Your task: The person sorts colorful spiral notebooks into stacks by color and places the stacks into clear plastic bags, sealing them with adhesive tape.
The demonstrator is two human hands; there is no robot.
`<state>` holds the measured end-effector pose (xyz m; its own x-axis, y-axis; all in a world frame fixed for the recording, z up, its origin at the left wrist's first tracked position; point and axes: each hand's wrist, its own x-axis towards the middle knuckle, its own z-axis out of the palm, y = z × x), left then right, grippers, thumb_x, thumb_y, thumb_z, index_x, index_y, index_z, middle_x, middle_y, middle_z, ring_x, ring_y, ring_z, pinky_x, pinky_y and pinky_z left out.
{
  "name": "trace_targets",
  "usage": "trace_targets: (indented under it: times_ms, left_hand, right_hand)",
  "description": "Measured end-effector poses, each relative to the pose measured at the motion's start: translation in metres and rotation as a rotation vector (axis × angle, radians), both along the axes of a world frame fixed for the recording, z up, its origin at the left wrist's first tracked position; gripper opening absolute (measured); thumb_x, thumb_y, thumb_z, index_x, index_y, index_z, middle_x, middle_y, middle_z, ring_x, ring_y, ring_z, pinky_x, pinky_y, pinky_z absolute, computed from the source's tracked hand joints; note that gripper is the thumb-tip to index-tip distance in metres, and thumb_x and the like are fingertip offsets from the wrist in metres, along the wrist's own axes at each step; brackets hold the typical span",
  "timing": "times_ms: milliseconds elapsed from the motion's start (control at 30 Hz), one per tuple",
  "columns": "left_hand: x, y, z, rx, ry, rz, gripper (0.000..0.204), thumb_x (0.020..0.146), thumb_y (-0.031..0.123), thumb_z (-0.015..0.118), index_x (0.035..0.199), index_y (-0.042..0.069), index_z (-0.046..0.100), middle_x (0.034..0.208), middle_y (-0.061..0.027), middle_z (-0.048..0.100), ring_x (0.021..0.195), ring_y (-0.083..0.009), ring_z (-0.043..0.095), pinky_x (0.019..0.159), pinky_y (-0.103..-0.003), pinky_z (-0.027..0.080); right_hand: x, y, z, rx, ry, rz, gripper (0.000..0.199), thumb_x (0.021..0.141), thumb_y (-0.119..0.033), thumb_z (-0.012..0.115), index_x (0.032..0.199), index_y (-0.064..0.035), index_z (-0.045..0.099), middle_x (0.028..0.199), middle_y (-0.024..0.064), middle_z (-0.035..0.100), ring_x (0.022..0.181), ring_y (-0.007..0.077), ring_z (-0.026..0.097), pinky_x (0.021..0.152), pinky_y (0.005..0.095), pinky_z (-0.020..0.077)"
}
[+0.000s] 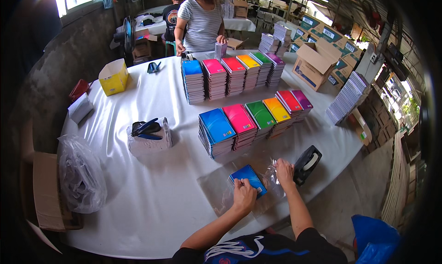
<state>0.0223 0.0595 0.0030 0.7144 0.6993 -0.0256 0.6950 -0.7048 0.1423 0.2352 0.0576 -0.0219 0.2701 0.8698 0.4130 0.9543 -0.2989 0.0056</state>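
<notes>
A blue spiral notebook lies on a sheet of clear plastic film at the table's near side. My left hand has its fingers curled and pressed together on the notebook's near edge. Just right of the notebook, my right hand pinches a crumpled part of the clear film. A black tape dispenser with a pale roll stands close beside my right hand. Beyond my hands is a row of spiral notebook stacks in blue, pink, green, yellow, red and purple.
A second row of notebook stacks stands farther back, with a person behind it. On the white-covered table are a wrapped bundle, a yellow box and a plastic bag. An open carton sits far right.
</notes>
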Motion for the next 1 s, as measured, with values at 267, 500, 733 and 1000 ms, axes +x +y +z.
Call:
trace_targets:
  times_ms: [267,500,733,1000]
  left_hand:
    - [0.001,0.000,0.006,-0.022,-0.020,-0.029,0.030,0.079,0.012,0.053,0.099,-0.006,0.066,0.114,-0.0315,0.054,0.098,-0.0383,0.061,0.103,-0.051,0.025]
    - [-0.004,0.003,0.005,0.016,-0.031,0.011,0.029,0.079,0.013,0.054,0.098,-0.004,0.067,0.115,-0.0300,0.053,0.102,-0.0378,0.060,0.103,-0.050,0.025]
    - [-0.003,0.003,-0.004,0.107,-0.034,0.009,0.029,0.083,0.022,0.055,0.090,-0.004,0.065,0.097,-0.0178,0.057,0.100,-0.0311,0.060,0.095,-0.049,0.033]
    - [-0.002,-0.001,0.016,0.047,-0.134,0.030,0.079,0.082,0.017,0.059,0.147,0.026,0.015,0.099,-0.0081,0.054,0.090,-0.0295,0.060,0.078,-0.046,0.041]
  right_hand:
    - [0.005,-0.019,-0.019,-0.004,0.425,0.065,0.014,0.083,-0.008,0.057,0.096,-0.0047,0.060,0.095,0.0162,0.060,0.085,0.0363,0.060,0.074,0.0415,0.0477]
    - [-0.017,-0.025,-0.005,0.068,0.666,0.146,0.021,0.081,-0.006,0.060,0.102,-0.0042,0.059,0.088,0.0171,0.063,0.080,0.0378,0.061,0.069,0.0420,0.0482]
    - [0.000,-0.034,-0.017,0.008,1.047,0.031,0.050,0.071,-0.003,0.071,0.118,-0.0045,0.055,0.078,0.0097,0.064,0.070,0.0137,0.062,0.062,0.0288,0.0482]
    - [-0.021,-0.033,0.045,-0.450,1.408,0.349,0.061,0.078,-0.003,0.064,0.135,-0.0071,0.043,0.074,0.0078,0.058,0.069,0.0145,0.058,0.067,0.0287,0.0478]
